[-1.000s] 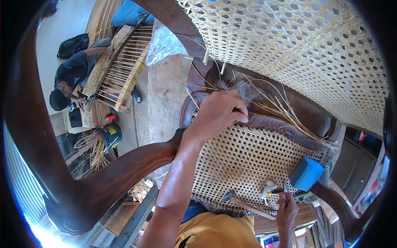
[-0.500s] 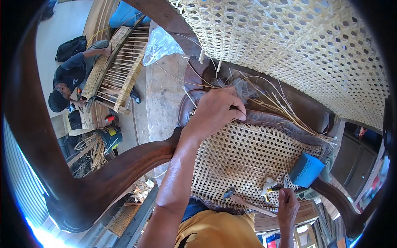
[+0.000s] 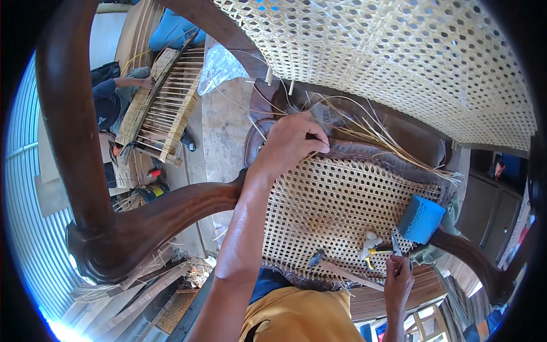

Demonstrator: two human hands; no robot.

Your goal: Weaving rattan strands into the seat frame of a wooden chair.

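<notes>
Beyond my left hand (image 3: 293, 142), leftward, I see clear plastic (image 3: 219, 67), then a co-worker (image 3: 108, 111) at a slatted frame (image 3: 185, 114); far right of that hand, a dark cabinet (image 3: 484, 196).

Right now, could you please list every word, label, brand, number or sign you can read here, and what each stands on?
No text can be read.
Co-worker's dark shirt: small pale mark, too small to read.
Yellow shirt: dark curved mark, no readable letters.

Hammer (image 3: 350, 275) and pliers (image 3: 373, 251) on near part of cane seat (image 3: 325, 199), pliers right of hammer; block (image 3: 420, 219) farther right, seemingly at seat's edge. Cane strands (image 3: 393, 145) along rear rail (image 3: 364, 153). Slatted frame (image 3: 176, 94) well off left.
</notes>
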